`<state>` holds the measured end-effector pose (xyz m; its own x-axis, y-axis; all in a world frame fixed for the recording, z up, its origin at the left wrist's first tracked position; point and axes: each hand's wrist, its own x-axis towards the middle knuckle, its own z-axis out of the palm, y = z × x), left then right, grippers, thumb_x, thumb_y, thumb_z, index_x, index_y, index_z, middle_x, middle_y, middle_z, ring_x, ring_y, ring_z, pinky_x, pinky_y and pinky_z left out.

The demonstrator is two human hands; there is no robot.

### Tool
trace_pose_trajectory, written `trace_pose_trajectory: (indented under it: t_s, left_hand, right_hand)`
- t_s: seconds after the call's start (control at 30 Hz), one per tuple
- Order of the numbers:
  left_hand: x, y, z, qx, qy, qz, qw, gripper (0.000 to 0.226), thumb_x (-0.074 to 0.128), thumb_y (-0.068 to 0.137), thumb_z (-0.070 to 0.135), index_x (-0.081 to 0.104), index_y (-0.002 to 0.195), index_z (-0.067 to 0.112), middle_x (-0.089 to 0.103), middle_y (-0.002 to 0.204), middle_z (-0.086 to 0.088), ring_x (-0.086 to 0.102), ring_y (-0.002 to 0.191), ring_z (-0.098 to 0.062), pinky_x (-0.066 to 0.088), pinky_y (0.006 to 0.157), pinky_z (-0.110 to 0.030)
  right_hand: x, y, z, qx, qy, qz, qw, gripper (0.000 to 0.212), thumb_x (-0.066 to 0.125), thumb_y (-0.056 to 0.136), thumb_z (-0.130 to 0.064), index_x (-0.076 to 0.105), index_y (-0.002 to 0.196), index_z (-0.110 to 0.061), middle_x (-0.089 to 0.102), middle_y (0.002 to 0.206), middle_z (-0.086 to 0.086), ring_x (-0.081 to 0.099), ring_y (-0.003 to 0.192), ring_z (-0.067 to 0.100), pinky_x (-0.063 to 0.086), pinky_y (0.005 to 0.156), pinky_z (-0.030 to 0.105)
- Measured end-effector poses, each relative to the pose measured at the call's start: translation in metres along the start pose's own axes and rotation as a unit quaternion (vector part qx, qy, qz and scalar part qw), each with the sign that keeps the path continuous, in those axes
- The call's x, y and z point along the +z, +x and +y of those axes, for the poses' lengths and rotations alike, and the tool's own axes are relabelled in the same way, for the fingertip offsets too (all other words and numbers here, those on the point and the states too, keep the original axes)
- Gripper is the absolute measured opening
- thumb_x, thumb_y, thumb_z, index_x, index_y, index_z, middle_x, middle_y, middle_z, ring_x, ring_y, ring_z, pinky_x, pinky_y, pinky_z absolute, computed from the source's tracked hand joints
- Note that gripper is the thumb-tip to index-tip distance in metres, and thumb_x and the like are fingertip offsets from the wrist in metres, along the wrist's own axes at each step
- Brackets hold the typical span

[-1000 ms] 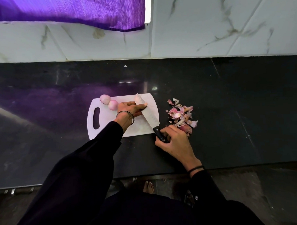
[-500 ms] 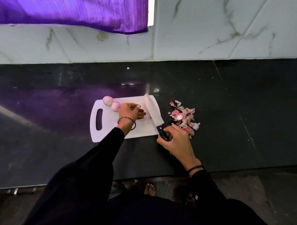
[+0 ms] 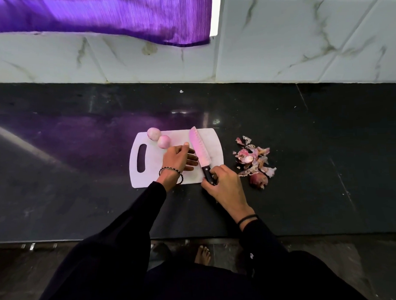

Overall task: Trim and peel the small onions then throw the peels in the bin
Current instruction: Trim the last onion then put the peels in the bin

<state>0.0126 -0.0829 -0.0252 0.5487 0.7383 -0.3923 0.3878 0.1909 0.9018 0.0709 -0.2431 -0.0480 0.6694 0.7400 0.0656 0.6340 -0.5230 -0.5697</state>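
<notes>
Now right hand tight around knife handle, left hand flat on cutting board

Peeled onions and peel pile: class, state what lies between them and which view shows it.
The knife, its blade over the white cutting board, lies between them, seen in the head view.

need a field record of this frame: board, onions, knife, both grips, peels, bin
cutting board: white, on black counter
peeled onions: two, side by side at board's far-left corner
knife: over board, broad face up, tip pointing away
left grip: bare hand, fingers straight, resting on board beside blade
right grip: bare hand, curled round knife handle
peels: loose pile on counter, right of board
unpeeled onion: reddish, at pile's near edge
bin: not in view
</notes>
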Motion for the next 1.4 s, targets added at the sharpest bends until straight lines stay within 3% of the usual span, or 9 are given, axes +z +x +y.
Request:
trace_pose_trajectory:
  t_s: [0.2,0.43,0.6,0.67,0.8,0.93,1.17,1.3,1.4]
  left_hand:
    - [0.008,-0.006,-0.003,0.051,0.040,-0.020,0.998,0.038,0.045,0.102,0.031,0.070,0.093,0.004,0.074,0.079,-0.010,0.073,0.068,-0.019,0.060,0.063,-0.032]
    - [0.033,-0.006,0.008,0.137,0.104,-0.006,0.985,0.039,0.046,0.101,0.031,0.072,0.089,0.004,0.074,0.078,-0.006,0.071,0.065,-0.013,0.053,0.058,-0.016]
    - [0.051,-0.001,0.016,0.209,0.172,0.005,0.963,0.031,0.051,0.098,0.031,0.070,0.089,0.009,0.074,0.085,0.000,0.068,0.081,-0.014,0.055,0.078,-0.031]
    - [0.059,0.001,0.020,0.239,0.198,-0.010,0.951,0.022,0.053,0.098,0.026,0.068,0.095,0.010,0.072,0.093,-0.001,0.065,0.088,-0.016,0.053,0.083,-0.033]
    - [0.072,0.005,0.026,0.261,0.246,-0.056,0.932,0.027,0.051,0.099,0.020,0.062,0.121,0.010,0.067,0.121,-0.006,0.061,0.113,-0.019,0.045,0.099,-0.028]
    - [0.084,0.014,0.034,0.231,0.307,-0.093,0.919,0.047,0.044,0.098,0.011,0.041,0.144,0.004,0.049,0.145,-0.013,0.045,0.133,-0.027,0.031,0.113,-0.032]
    - [0.114,0.030,0.045,0.178,0.361,-0.170,0.899,0.058,0.039,0.095,0.011,0.024,0.151,0.006,0.030,0.157,-0.018,0.024,0.146,-0.032,0.006,0.122,-0.040]
    - [0.128,0.023,0.046,0.154,0.367,-0.232,0.888,0.059,0.034,0.097,0.011,0.018,0.153,0.009,0.022,0.160,-0.019,0.012,0.150,-0.031,-0.002,0.122,-0.041]
    - [0.131,0.018,0.034,0.140,0.359,-0.244,0.890,0.063,0.031,0.094,0.024,0.017,0.155,0.018,0.022,0.159,-0.019,0.015,0.149,-0.036,0.006,0.123,-0.043]
  right_hand:
    - [0.000,-0.001,0.003,0.006,0.003,-0.005,1.000,0.035,0.070,0.093,-0.042,0.071,0.110,-0.011,0.065,0.102,0.002,0.060,0.088,0.014,0.043,0.074,0.022]
    - [-0.021,0.009,0.004,-0.001,0.013,0.044,0.999,0.030,0.065,0.098,-0.040,0.070,0.106,-0.012,0.065,0.097,0.000,0.058,0.079,0.010,0.047,0.068,0.023]
    - [-0.048,0.026,0.017,-0.012,-0.019,0.098,0.995,0.017,0.065,0.097,-0.029,0.072,0.095,-0.014,0.069,0.093,0.000,0.061,0.084,0.014,0.041,0.081,0.024]
    - [-0.059,0.035,0.027,-0.020,-0.039,0.111,0.993,0.015,0.066,0.096,-0.028,0.074,0.095,-0.015,0.071,0.097,0.001,0.064,0.095,0.018,0.049,0.089,0.034]
    - [-0.077,0.059,0.051,-0.015,-0.049,0.060,0.997,0.022,0.061,0.097,-0.028,0.072,0.112,-0.016,0.069,0.112,-0.001,0.059,0.109,0.017,0.042,0.095,0.031]
    - [-0.087,0.080,0.072,0.046,0.046,-0.020,0.998,0.038,0.051,0.102,-0.024,0.062,0.137,-0.013,0.057,0.146,0.002,0.049,0.137,0.017,0.036,0.116,0.035]
    - [-0.088,0.101,0.087,0.085,0.102,-0.144,0.981,0.050,0.036,0.108,-0.027,0.039,0.157,-0.018,0.030,0.165,-0.001,0.020,0.155,0.013,0.018,0.126,0.036]
    - [-0.095,0.100,0.095,0.070,0.113,-0.173,0.976,0.043,0.035,0.106,-0.032,0.053,0.146,-0.032,0.053,0.150,-0.005,0.047,0.138,0.014,0.035,0.119,0.039]
    - [-0.100,0.091,0.108,0.059,0.132,-0.153,0.978,0.039,0.039,0.105,-0.032,0.064,0.135,-0.031,0.062,0.141,-0.008,0.054,0.130,0.007,0.040,0.115,0.039]
